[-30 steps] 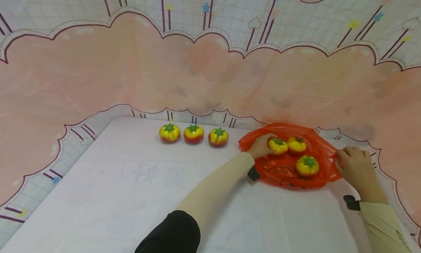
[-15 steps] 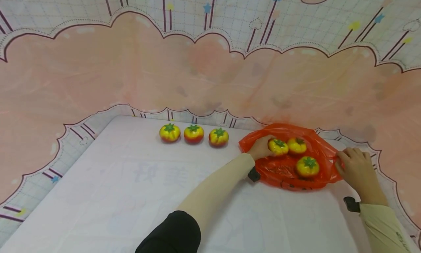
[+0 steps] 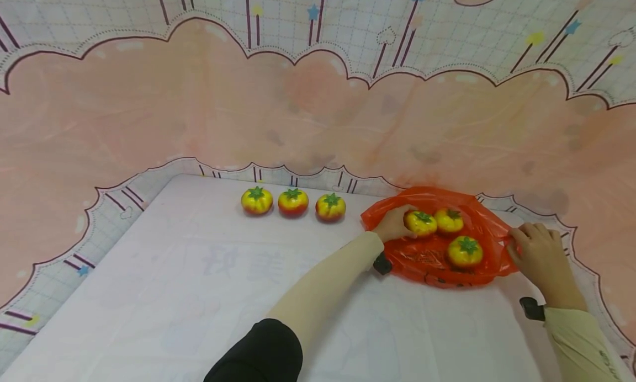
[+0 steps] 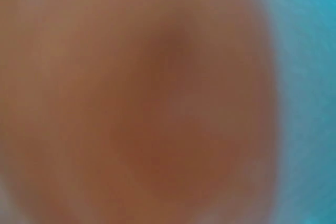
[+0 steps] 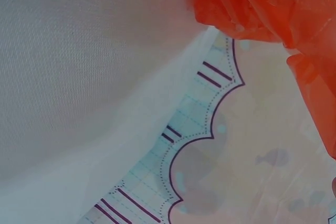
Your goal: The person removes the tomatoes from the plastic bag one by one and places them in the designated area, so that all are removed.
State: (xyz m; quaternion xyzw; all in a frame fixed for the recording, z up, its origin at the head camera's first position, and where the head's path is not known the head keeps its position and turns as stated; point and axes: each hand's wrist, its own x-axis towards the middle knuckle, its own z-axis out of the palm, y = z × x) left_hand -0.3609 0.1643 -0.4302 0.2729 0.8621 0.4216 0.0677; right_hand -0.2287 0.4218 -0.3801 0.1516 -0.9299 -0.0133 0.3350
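Observation:
My left hand (image 3: 392,223) grips a yellow-and-red tomato (image 3: 423,225) with a green star-shaped top, inside a red plastic bag (image 3: 419,256) lying spread on the table. Its fingertips are partly hidden behind the tomato. Two more tomatoes are in the bag: one (image 3: 448,221) right beside the held one, another (image 3: 465,252) nearer the front. At the bag's right edge, my right hand (image 3: 540,256) pinches the plastic. Crumpled bag plastic (image 5: 310,9) fills the upper right of the right wrist view. The left wrist view is a brown blur.
Three similar tomatoes, a left one (image 3: 256,201), a middle one (image 3: 293,202) and a right one (image 3: 330,207), stand in a row left of the bag, near the back edge of the white table (image 3: 208,293). A patterned peach cloth (image 3: 248,111) rises behind the table.
The held tomato shifts very slightly in the left hand, its top tilting a little to the right. The right hand and the bag stay almost still.

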